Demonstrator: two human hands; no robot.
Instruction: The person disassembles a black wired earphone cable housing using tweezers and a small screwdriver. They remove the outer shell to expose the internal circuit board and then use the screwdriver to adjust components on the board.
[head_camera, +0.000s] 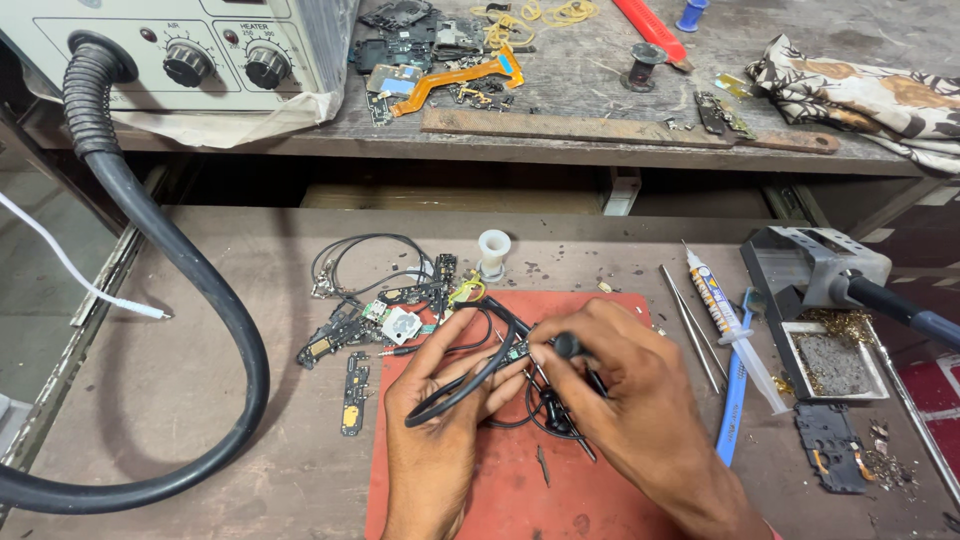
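A single view is given, taken from a camera worn on the head and aimed steeply down and forward at a workbench. The red mat is seen close up at the lower middle, while the rear shelf and the grey station are caught further off at the top edge

A worn brown tabletop fills the near scene under even light; far behind it runs a scratched grey wooden shelf.
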